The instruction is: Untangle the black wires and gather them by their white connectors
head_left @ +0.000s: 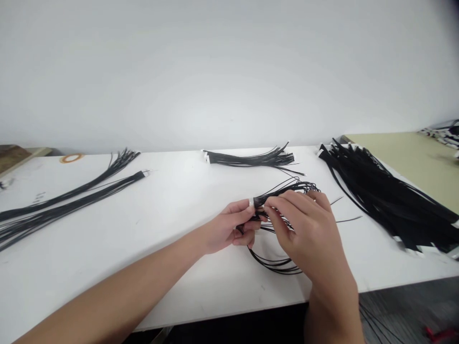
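Near the middle of the white table, my left hand (234, 224) is closed on a white connector (251, 203) with many thin black wires (276, 270) running from it. The wires loop to the right and hang in a curve below my hands. My right hand (304, 215) is just right of the connector, thumb and forefinger pinched together near its wires. More of the black wires pass behind and under my right fingers. What exactly lies between those fingertips is too small to make out.
Two long black wire bundles (89, 193) lie at the left, beside an orange ring (71, 158). A shorter bundle (244, 158) with white ends lies at the back. A large black pile (387, 196) lies at the right, next to a yellowish surface (405, 153). The table's front edge (229, 316) is close.
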`<state>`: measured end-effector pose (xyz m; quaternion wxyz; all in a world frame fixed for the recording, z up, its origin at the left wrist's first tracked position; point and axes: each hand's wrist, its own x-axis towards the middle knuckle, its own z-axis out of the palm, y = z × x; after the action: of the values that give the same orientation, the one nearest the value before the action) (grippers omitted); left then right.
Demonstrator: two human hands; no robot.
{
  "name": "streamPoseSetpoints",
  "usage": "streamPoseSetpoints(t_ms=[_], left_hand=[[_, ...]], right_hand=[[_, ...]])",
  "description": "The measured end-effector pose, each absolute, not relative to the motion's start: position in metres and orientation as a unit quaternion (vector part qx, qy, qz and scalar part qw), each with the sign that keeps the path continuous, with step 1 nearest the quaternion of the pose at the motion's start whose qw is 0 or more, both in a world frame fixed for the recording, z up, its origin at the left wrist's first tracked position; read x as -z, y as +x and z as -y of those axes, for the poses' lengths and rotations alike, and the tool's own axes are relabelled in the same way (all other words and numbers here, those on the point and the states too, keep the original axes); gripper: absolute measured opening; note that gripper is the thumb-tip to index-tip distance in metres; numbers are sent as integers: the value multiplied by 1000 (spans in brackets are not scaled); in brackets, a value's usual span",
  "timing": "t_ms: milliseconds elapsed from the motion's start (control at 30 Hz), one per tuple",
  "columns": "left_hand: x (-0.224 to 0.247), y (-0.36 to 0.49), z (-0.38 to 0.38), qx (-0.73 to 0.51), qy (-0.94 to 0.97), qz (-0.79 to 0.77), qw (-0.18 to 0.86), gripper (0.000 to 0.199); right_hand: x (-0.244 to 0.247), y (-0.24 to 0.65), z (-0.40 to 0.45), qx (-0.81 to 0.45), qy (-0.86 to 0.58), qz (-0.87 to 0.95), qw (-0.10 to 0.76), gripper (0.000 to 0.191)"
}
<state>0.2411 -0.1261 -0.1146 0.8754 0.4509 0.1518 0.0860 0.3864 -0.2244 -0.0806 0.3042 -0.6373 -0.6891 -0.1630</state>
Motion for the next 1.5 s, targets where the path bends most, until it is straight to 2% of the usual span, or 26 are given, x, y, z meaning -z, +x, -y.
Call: streamPoseSetpoints(t_ms=[200,400,467,600,667,767,867,1100,1267,1500], left_hand=[[113,241,125,-79,443,-150,880,21],[115,241,126,-95,437,-163,879,25],[116,241,125,-106,429,-162,882,27],[115,242,122,-146,389,-169,894,27],[114,242,120,-165,362,-171,901,26],[112,242,119,-183,328,-168,912,26],[111,241,120,-185,312,-165,917,28],[112,241,120,-182,323,-157,915,30],[116,240,120,-172,343,-139,913,30],[117,239,120,-161,358,-146,908,32]], right_hand=[[81,383,224,176,-650,680,292,14],[83,384,223,150,-648,671,328,9],[83,386,223,168,-643,651,366,8],[82,396,227,230,-653,534,485,20],[85,404,229,211,-690,462,515,19],[91,416,231,97,-757,453,460,15],[95,420,233,-17,-757,515,402,12],[86,401,229,-138,-661,622,397,10],[86,392,227,-118,-648,666,350,12],[88,384,223,-96,-662,663,336,7]])
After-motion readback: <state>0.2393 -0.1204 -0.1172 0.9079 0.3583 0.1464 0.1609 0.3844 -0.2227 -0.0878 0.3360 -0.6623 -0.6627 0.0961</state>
